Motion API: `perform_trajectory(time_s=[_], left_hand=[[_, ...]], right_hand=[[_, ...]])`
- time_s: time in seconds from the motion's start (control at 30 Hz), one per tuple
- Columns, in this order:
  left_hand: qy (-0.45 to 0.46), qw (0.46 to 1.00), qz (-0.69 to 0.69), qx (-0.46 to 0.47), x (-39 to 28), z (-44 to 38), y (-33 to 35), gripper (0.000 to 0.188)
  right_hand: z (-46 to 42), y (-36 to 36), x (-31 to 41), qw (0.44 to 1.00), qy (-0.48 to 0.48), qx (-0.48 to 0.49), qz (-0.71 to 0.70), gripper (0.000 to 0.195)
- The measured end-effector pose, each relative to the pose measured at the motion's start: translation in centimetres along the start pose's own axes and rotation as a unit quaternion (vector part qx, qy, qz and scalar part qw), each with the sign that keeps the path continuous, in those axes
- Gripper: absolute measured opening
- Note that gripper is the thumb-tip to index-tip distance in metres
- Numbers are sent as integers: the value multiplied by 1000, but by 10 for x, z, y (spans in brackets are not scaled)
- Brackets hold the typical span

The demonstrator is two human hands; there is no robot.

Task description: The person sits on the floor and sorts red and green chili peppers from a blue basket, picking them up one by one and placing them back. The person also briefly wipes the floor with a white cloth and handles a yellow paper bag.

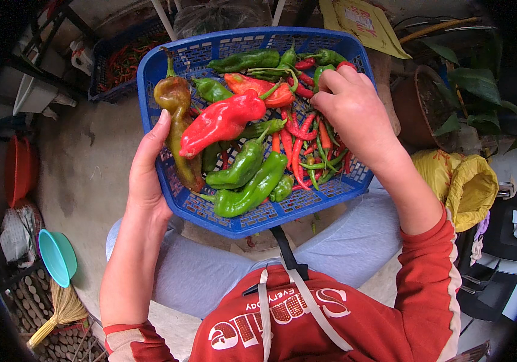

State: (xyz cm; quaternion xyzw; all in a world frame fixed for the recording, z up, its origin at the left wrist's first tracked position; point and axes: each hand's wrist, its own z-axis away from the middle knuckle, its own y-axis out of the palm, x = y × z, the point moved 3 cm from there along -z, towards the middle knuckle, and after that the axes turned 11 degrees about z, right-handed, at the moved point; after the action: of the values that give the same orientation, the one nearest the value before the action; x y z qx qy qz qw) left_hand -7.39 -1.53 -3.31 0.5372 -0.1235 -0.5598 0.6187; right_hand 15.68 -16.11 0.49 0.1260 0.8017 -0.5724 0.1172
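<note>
A blue plastic basket (235, 228) of peppers is held up over the lap. My left hand (149, 158) grips its left rim, thumb on top, beside a long brownish-green pepper (179, 122). My right hand (349, 106) is inside the right part with its fingertips bent down among the peppers; whether they pinch one is hidden. Just past those fingers lie a green pepper (323, 74) and a red one (345, 65). A large red pepper (222, 122) rests on others in the middle, green peppers (251, 190) lie near the front, and thin red chillies (297, 149) lie below my right hand.
Another blue crate (100, 95) with red chillies stands at the upper left. A turquoise basin (58, 258), a straw broom (61, 312) and a red basin (19, 169) are at the left. A potted plant (421, 108) and a yellow plastic bag (471, 194) stand at the right.
</note>
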Motion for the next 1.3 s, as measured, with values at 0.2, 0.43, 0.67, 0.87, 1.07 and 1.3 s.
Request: perform_trajectory(time_s=[0.2,0.43,0.67,0.87,1.07,1.3], left_hand=[[-1,1000,-13,-3,1,0,-1,46],[8,1000,-24,-9,2,2,-1,47],[5,1000,-18,-6,1,1,-3,47],[14,1000,-15,-13,-2,-2,-4,47],[12,1000,-15,-10,-3,-1,-3,47],[10,1000,-15,-8,-3,-1,-3,47]], right_hand=[[0,-2,-2,999,-14,38,2,8],[3,5,5,999,-34,38,0,9],[1,6,-5,997,-33,28,-72,13],[2,-3,-26,981,5,5,-193,21],[9,-3,-37,941,114,-20,-317,16],[13,7,-40,881,201,-11,-428,9]])
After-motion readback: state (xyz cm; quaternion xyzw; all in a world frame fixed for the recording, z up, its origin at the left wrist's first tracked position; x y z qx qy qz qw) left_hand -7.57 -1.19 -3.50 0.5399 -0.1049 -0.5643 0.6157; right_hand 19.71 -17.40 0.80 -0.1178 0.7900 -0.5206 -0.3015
